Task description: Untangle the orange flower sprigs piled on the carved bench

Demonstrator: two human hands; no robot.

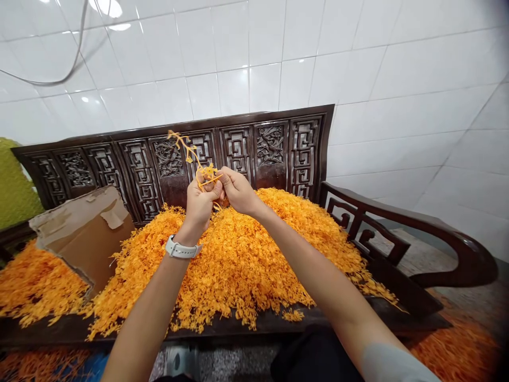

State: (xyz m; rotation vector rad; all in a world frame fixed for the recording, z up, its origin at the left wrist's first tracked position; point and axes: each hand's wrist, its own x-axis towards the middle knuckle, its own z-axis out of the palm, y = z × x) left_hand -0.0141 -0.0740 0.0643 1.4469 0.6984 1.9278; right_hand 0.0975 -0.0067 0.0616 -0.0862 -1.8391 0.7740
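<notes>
My left hand (199, 206), with a pale watch on the wrist, is closed around a thin yellow-orange plastic flower stem (190, 151). The stem's branched upper end sticks up and to the left above the fingers, with small flower-like bits on it. Close beside it, my right hand (239, 192) pinches at the same strand, and the two hands nearly touch. Its fingertips are partly hidden, so the exact grip is hard to see. Below both hands spreads a large heap of small orange plastic flower pieces (242, 254).
The heap lies on a dark carved wooden bench (274, 116) with a curved armrest (457, 249) at right. A torn cardboard piece (93, 223) stands in the heap at left. Orange strands (461, 339) lie on the floor at right. White tiled wall (254, 63) behind.
</notes>
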